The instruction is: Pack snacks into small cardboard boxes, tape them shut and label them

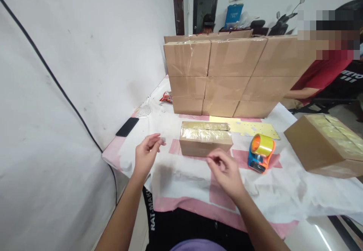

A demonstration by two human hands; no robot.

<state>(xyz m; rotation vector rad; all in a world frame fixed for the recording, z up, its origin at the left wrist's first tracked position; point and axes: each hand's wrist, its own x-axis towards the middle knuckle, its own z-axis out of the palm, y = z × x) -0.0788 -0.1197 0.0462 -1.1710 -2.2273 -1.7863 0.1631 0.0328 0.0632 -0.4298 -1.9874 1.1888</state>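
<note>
In front of me, a small cardboard box (206, 148) sits on the cloth-covered table, with shiny tape over its top. Left of it, apart from the box, my left hand (146, 150) is raised with its fingers curled together. A small greyish scrap (163, 139) shows at those fingertips. My right hand (227, 170) is closed near the box's front right, thumb and forefinger brought together; whatever is between them, if anything, is hidden. Right of the box stands a blue and orange tape dispenser (259, 162) loaded with a roll of yellow tape (264, 145).
Stacked cardboard boxes (228, 88) form a wall behind. A larger taped box (326, 145) sits at the right. Yellow card (255, 127), a black phone (127, 127) and a red packet (166, 97) lie about. A person in red (320, 73) is at the far right.
</note>
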